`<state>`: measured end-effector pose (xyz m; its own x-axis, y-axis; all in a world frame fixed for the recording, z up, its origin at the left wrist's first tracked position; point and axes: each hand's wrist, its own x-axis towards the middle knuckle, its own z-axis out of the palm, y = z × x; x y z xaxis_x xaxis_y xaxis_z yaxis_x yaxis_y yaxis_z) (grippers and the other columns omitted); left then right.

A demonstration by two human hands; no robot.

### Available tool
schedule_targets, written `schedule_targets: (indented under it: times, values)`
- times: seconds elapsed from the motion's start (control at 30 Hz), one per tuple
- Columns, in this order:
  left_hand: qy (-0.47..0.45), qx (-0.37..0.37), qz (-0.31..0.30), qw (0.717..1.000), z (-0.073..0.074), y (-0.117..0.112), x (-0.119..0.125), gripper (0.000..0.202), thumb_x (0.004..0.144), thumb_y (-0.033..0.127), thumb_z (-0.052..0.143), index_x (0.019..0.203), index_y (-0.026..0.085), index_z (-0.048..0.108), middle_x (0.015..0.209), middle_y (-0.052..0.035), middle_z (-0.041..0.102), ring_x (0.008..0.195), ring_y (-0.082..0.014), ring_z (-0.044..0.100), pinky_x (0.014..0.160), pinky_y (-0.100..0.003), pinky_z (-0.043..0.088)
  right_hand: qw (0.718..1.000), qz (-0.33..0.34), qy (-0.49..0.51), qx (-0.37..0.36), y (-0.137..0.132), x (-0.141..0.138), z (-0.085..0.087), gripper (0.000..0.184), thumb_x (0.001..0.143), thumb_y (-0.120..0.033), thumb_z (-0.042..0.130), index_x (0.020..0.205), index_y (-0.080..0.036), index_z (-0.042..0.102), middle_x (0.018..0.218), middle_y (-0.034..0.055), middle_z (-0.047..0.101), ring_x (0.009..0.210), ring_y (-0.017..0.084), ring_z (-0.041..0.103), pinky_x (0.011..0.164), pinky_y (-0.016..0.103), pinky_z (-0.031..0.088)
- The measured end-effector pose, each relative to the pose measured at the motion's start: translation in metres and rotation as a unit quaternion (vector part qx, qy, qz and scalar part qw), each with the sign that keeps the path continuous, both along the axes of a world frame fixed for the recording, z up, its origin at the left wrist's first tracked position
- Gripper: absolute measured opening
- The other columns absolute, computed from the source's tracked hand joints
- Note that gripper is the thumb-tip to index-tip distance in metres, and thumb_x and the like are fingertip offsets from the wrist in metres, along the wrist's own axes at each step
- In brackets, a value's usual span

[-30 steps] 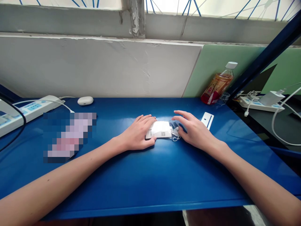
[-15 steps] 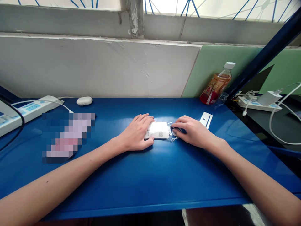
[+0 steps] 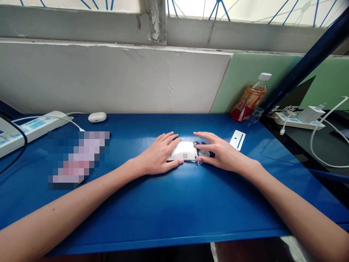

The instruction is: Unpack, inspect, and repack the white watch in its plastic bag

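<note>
A small white card or label with a QR code (image 3: pixel 188 146), partly in clear plastic, lies flat on the blue table. My left hand (image 3: pixel 161 153) rests palm down on its left end, fingers stretched out and thumb along the near edge. At its right end, my right hand (image 3: pixel 218 151) has its fingers apart around a dark item with a pale round part (image 3: pixel 204 153); whether the fingertips touch it I cannot tell. A bead chain (image 3: pixel 199 162) shows beside the right thumb. Part of the label is hidden under my left hand.
A white card with a dark slot (image 3: pixel 237 140) lies right of my right hand. Farther back stand a drink bottle (image 3: pixel 249 100) and a white earbud case (image 3: pixel 97 117). A blurred-out object (image 3: pixel 81 156), a power strip (image 3: pixel 35 125) and cables occupy the left.
My right hand's fingers have spread from a pinch at the packet's right end, uncovering more of the dark item. My left hand's thumb and fingers have slid slightly right over the label.
</note>
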<state>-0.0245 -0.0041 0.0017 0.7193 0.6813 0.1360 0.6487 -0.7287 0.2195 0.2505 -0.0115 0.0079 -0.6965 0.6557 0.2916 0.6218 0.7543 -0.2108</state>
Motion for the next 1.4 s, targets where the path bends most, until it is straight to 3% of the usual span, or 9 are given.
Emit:
schedule_targets:
  times: [0.23,0.47,0.67,0.83,1.07,1.27,1.4]
  values:
    - [0.025,-0.019,0.000,1.000,0.000,-0.001,0.001,0.076,0.097,0.059,0.042,0.154,0.009,0.031,0.162,-0.0205,0.027,0.152,-0.0359,0.016,0.121,-0.054,0.019,0.999,0.006,0.044,0.001,0.002,-0.003,-0.008,0.029,0.093,-0.033,0.065,0.114,-0.017,0.075,0.148,0.0196,0.052,0.137,0.035,0.048,0.109,0.054,0.047]
    - [0.001,-0.015,0.011,1.000,-0.001,0.001,0.001,0.069,0.094,0.055,0.050,0.146,0.011,0.041,0.155,-0.0201,0.041,0.149,-0.0357,0.028,0.120,-0.054,0.024,0.999,0.013,0.042,0.007,0.003,-0.001,-0.003,0.026,0.095,-0.032,0.060,0.112,-0.018,0.074,0.142,0.0157,0.058,0.134,0.031,0.052,0.108,0.052,0.048]
    - [0.009,-0.003,0.014,1.000,-0.001,0.001,0.001,0.068,0.095,0.055,0.049,0.144,0.008,0.042,0.153,-0.0198,0.043,0.148,-0.0343,0.030,0.120,-0.052,0.026,1.000,0.016,0.001,-0.006,0.011,0.015,0.011,0.022,0.095,-0.029,0.061,0.108,-0.019,0.075,0.141,0.0123,0.060,0.133,0.032,0.052,0.107,0.053,0.048]
    - [0.003,-0.004,0.015,1.000,0.000,0.001,0.002,0.067,0.095,0.053,0.049,0.144,0.008,0.042,0.153,-0.0204,0.043,0.147,-0.0351,0.031,0.120,-0.051,0.027,0.999,0.001,-0.020,-0.029,0.010,0.019,0.017,0.020,0.093,-0.030,0.062,0.104,-0.018,0.075,0.126,0.0130,0.069,0.121,0.031,0.061,0.101,0.049,0.052]
    - [-0.015,-0.004,0.004,1.000,-0.001,0.001,0.001,0.068,0.094,0.053,0.051,0.145,0.009,0.042,0.152,-0.0210,0.045,0.147,-0.0360,0.032,0.119,-0.053,0.028,0.999,-0.030,0.007,-0.038,0.002,0.010,0.011,0.044,0.089,-0.038,0.066,0.129,-0.021,0.063,0.147,0.0158,0.052,0.134,0.033,0.051,0.107,0.050,0.048]
    - [-0.026,-0.005,0.003,1.000,-0.001,0.001,0.000,0.065,0.094,0.054,0.052,0.144,0.012,0.044,0.150,-0.0196,0.047,0.146,-0.0362,0.033,0.119,-0.055,0.028,0.997,-0.038,0.032,-0.054,0.002,0.000,-0.002,0.038,0.092,-0.041,0.063,0.124,-0.022,0.064,0.146,0.0173,0.051,0.133,0.033,0.052,0.105,0.051,0.049]
    - [-0.007,-0.002,0.011,1.000,0.000,0.001,0.002,0.066,0.094,0.054,0.050,0.143,0.010,0.044,0.150,-0.0207,0.046,0.146,-0.0359,0.033,0.119,-0.054,0.028,0.998,-0.045,0.018,-0.050,0.003,0.002,0.003,0.031,0.089,-0.041,0.066,0.113,-0.021,0.067,0.144,0.0172,0.053,0.132,0.033,0.052,0.106,0.052,0.048]
